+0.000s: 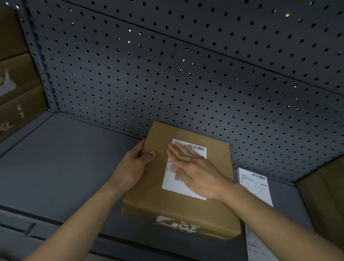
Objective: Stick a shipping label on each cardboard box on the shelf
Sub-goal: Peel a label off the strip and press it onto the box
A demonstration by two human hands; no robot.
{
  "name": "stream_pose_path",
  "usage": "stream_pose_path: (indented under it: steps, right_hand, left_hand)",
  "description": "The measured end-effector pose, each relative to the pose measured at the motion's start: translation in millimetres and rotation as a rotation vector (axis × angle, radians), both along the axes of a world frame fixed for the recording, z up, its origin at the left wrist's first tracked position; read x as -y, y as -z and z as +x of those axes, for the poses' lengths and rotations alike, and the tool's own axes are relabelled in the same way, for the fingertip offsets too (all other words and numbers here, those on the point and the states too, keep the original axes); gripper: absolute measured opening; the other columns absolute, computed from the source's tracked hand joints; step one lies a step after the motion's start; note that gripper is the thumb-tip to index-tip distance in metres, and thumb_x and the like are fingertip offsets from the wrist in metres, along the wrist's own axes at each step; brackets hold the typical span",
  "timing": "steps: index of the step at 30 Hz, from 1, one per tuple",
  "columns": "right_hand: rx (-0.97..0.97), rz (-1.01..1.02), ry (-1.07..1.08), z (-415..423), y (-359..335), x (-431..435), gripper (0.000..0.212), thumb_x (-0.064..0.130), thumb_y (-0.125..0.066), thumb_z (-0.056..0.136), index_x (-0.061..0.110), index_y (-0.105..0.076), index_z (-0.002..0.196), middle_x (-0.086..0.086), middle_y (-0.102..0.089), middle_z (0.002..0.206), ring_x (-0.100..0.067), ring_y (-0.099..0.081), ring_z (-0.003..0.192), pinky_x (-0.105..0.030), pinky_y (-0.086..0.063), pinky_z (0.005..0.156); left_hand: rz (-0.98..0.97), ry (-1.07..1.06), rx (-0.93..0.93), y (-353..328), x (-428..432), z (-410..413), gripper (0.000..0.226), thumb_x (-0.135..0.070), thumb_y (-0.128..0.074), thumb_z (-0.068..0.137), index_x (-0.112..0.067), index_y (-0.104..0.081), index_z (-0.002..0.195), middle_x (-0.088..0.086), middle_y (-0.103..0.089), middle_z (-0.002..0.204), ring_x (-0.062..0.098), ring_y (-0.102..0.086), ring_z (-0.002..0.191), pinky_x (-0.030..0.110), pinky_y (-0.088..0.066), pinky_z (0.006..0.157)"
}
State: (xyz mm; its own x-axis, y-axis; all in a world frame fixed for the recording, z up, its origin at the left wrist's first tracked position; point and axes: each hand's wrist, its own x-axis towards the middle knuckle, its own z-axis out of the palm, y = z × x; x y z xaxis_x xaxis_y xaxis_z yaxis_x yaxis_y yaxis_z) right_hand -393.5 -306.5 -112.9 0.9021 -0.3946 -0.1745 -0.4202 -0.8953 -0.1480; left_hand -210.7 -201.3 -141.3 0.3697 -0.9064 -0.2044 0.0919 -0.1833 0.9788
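Observation:
A flat brown cardboard box [183, 205] lies on the grey metal shelf [57, 162], in the middle of the view. A white shipping label [182, 191] with barcodes is on the box's top face. My right hand [192, 169] lies flat on that label with straight fingers, covering its middle. My left hand [135, 164] grips the box's left edge, thumb on top and fingers round the side. A strip of further white labels [254, 184] lies on the shelf just right of the box and runs toward the front edge.
Stacked brown boxes [7, 88] fill the left end of the shelf. Another brown box [332, 194] stands at the right. A grey perforated back panel [172, 68] rises behind. The shelf's front lip [35, 228] runs below my forearms.

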Motion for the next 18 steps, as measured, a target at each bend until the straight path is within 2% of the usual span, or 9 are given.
stream_pose_path:
  steps: [2,4,7,9,12,16,18]
  right_hand:
    - [-0.008,0.009,-0.05,-7.2,-3.8,-22.5,0.053,0.044,-0.013,0.106,0.024,-0.002,0.154,0.012,0.008,0.161,-0.001,0.018,0.147,-0.029,0.006,0.123]
    - [0.005,0.01,-0.116,-16.1,-5.6,-47.0,0.053,0.042,-0.015,0.106,0.023,-0.005,0.154,0.01,0.004,0.162,-0.002,0.017,0.148,-0.031,0.006,0.123]
    - [0.045,0.007,-0.187,-26.1,-0.7,-71.1,0.055,0.042,-0.016,0.106,0.019,-0.012,0.155,0.007,-0.005,0.163,-0.005,0.009,0.15,-0.034,0.0,0.124]
    - [0.063,0.026,-0.193,-27.5,-2.4,-71.6,0.054,0.041,-0.019,0.107,0.018,-0.015,0.156,0.007,-0.007,0.163,-0.003,0.007,0.15,-0.032,-0.002,0.124]
    - [0.041,0.106,-0.212,-26.6,-9.9,-61.2,0.05,0.036,-0.023,0.109,0.019,-0.016,0.156,0.01,-0.007,0.163,0.002,0.006,0.148,-0.026,-0.002,0.123]
    - [0.062,0.105,-0.19,-22.9,-7.3,-46.6,0.049,0.036,-0.023,0.109,0.019,-0.018,0.155,0.01,-0.01,0.163,0.002,0.003,0.149,-0.027,-0.005,0.124]
    - [0.054,0.105,-0.152,-17.4,-7.1,-37.1,0.05,0.038,-0.021,0.109,0.021,-0.016,0.155,0.011,-0.006,0.163,0.005,0.005,0.148,-0.025,-0.001,0.123]
  left_hand:
    - [-0.008,0.001,0.005,0.0,0.5,0.6,0.026,-0.023,-0.055,0.099,-0.041,-0.06,0.117,-0.015,-0.074,0.101,0.003,-0.071,0.087,0.023,-0.049,0.076]
    - [-0.002,-0.008,0.011,2.8,1.8,1.5,0.026,-0.021,-0.056,0.099,-0.04,-0.061,0.116,-0.012,-0.075,0.103,0.007,-0.07,0.09,0.028,-0.049,0.082]
    - [-0.005,-0.01,0.007,5.0,3.3,1.6,0.028,-0.02,-0.056,0.098,-0.037,-0.061,0.12,-0.009,-0.075,0.106,0.012,-0.07,0.098,0.034,-0.05,0.092]
    - [-0.012,-0.008,0.013,5.2,3.7,1.5,0.028,-0.02,-0.056,0.098,-0.036,-0.061,0.121,-0.01,-0.075,0.106,0.011,-0.07,0.099,0.035,-0.05,0.096]
    - [-0.017,0.012,0.028,3.1,2.5,1.8,0.029,-0.022,-0.055,0.1,-0.037,-0.058,0.124,-0.014,-0.073,0.107,0.006,-0.069,0.098,0.03,-0.049,0.094]
    - [-0.041,0.031,0.035,2.5,1.4,1.8,0.028,-0.019,-0.053,0.101,-0.036,-0.058,0.122,-0.019,-0.073,0.102,-0.005,-0.068,0.089,0.009,-0.048,0.073]
    - [-0.038,0.035,0.046,3.3,1.3,1.9,0.03,-0.021,-0.054,0.1,-0.033,-0.057,0.127,-0.016,-0.072,0.108,-0.002,-0.068,0.095,0.015,-0.05,0.082]
